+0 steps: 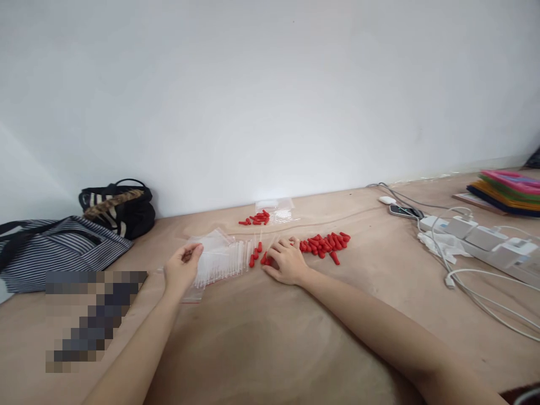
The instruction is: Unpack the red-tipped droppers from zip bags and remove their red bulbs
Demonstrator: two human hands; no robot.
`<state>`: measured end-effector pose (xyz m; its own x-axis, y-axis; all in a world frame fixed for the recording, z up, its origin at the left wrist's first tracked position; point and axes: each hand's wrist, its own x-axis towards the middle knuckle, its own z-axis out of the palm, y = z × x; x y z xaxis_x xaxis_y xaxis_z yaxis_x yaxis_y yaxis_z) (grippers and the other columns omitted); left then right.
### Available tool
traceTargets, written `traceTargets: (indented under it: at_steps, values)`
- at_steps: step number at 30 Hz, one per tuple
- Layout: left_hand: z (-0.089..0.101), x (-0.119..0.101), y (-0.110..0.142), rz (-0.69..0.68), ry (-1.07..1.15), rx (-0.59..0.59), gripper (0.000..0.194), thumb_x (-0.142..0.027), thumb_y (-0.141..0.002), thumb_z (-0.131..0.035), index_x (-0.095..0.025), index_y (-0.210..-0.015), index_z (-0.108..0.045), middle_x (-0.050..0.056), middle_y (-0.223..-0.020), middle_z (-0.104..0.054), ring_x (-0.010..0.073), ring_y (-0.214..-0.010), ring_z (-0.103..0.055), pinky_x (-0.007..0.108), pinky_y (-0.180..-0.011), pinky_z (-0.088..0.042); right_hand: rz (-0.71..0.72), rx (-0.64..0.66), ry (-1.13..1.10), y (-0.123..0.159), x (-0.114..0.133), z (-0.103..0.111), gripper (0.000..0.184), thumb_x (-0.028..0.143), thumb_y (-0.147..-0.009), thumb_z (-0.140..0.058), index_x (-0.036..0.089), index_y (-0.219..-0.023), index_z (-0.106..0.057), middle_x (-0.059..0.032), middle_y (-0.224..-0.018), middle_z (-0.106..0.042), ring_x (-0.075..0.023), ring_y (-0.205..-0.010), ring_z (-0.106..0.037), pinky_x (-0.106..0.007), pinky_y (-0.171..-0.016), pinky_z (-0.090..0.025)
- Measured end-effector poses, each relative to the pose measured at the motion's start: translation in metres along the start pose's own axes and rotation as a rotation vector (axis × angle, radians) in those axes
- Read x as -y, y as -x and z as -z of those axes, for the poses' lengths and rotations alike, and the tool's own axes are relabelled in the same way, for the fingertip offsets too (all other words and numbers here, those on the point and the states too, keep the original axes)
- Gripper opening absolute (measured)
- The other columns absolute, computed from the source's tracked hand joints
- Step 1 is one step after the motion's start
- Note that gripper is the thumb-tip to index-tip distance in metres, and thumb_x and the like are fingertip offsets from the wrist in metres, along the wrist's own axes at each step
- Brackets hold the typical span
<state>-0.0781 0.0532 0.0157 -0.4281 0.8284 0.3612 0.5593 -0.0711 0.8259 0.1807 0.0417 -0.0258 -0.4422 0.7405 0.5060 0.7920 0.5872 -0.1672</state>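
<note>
My left hand point(182, 270) is closed in a pinch at the edge of a thin clear plastic bag point(217, 242). Beside and partly under the bag lies a row of slim clear tubes point(228, 263), side by side. My right hand point(287, 261) rests low over the table, fingers curled down around a red rubber bulb point(264, 259) that shows by the thumb. A few red bulbs point(255, 256) lie just left of that hand, at the end of the tube row. To its right spreads a loose heap of red bulbs point(324, 244). The right fingertips are partly hidden.
Farther back lie a small group of red bulbs point(255, 218) and a clear bag point(280, 210) near the wall. At left are a striped bag point(71, 247) and a black bag point(130, 208). Chargers on a power strip point(485, 242), white cables and colourful folders point(506, 194) occupy the right.
</note>
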Motion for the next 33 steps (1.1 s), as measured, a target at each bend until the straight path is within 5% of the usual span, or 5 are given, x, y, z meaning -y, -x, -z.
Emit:
traceTargets:
  at_steps: [5,14,22,27,33]
  values:
    - [-0.005,-0.003,-0.007,0.182,0.392,-0.034,0.027,-0.018,-0.07,-0.057,-0.016,-0.094,-0.046,-0.006,-0.062,-0.052,0.0079,-0.057,-0.059,0.023,-0.065,-0.05,-0.064,-0.049,0.086,-0.001,0.002,-0.006,0.018,0.032,-0.078,-0.047,0.019,-0.084,-0.058,-0.0055,-0.088,-0.059,-0.0204,-0.092,-0.042,-0.041,-0.083,-0.018]
    - [-0.025,-0.002,-0.028,0.085,-0.192,0.323,0.055,-0.031,-0.062,-0.069,-0.013,-0.107,-0.043,-0.003,-0.058,-0.059,0.0164,-0.053,-0.061,0.031,-0.062,-0.049,-0.178,-0.067,0.166,0.008,0.004,-0.001,0.023,0.032,-0.08,-0.045,0.018,-0.076,-0.063,-0.0082,-0.088,-0.061,-0.0219,-0.087,-0.047,-0.043,-0.082,-0.019]
    - [-0.041,-0.009,-0.03,-0.093,-0.504,0.325,0.047,-0.038,-0.062,-0.064,-0.014,-0.1,-0.053,0.004,-0.07,-0.062,0.0252,-0.081,-0.059,0.033,-0.073,-0.041,-0.278,-0.019,0.186,0.007,0.003,-0.002,0.016,0.02,-0.076,-0.046,0.015,-0.077,-0.061,-0.009,-0.079,-0.064,-0.0208,-0.08,-0.052,-0.04,-0.078,-0.02]
    - [-0.04,-0.009,0.004,-0.508,-0.597,0.109,0.027,-0.037,-0.079,-0.047,-0.015,-0.088,-0.059,0.007,-0.08,-0.061,0.0211,-0.082,-0.056,0.031,-0.074,-0.041,-0.289,-0.191,0.147,0.02,-0.003,0.008,0.018,0.018,-0.076,-0.046,0.016,-0.088,-0.06,-0.0061,-0.077,-0.064,-0.0181,-0.078,-0.052,-0.036,-0.074,-0.019]
    - [-0.046,-0.022,0.072,-1.159,-0.514,0.098,0.023,-0.028,-0.084,-0.046,-0.02,-0.1,-0.061,0.008,-0.093,-0.062,0.02,-0.087,-0.054,0.032,-0.079,-0.039,-0.074,-0.238,-0.034,0.056,-0.018,0.027,0.021,0.021,-0.082,-0.044,0.016,-0.099,-0.055,-0.0037,-0.08,-0.063,-0.0145,-0.074,-0.05,-0.031,-0.071,-0.022]
